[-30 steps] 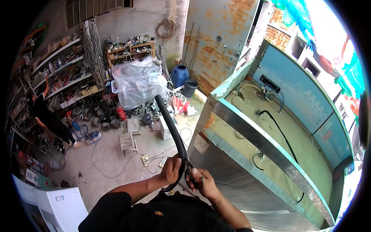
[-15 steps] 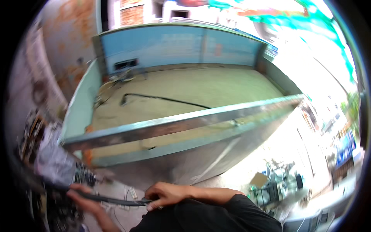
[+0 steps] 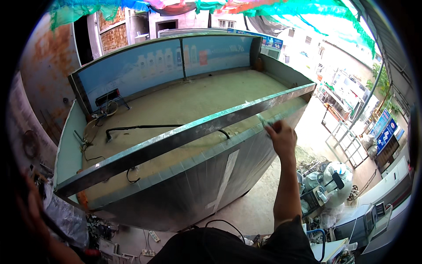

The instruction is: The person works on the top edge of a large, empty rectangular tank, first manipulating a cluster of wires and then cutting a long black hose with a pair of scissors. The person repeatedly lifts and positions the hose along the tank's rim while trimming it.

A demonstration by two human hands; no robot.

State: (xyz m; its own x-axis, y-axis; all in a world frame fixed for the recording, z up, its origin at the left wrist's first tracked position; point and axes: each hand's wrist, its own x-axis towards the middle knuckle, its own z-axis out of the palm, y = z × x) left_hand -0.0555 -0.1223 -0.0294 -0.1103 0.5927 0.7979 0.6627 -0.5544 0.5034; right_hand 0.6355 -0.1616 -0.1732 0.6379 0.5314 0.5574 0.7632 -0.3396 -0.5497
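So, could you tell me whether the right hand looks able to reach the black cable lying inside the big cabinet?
Probably yes: the right hand is already up at the metal rail, and the black cable lies uncovered just beyond it.

We stood in an open-air appliance repair yard: a big stripped cabinet shell (image 3: 184,145) lay on its side with loose black wiring (image 3: 145,127) inside, scrap parts (image 3: 325,193) heaped right of it, tarpaulins (image 3: 263,9) stretched above it.
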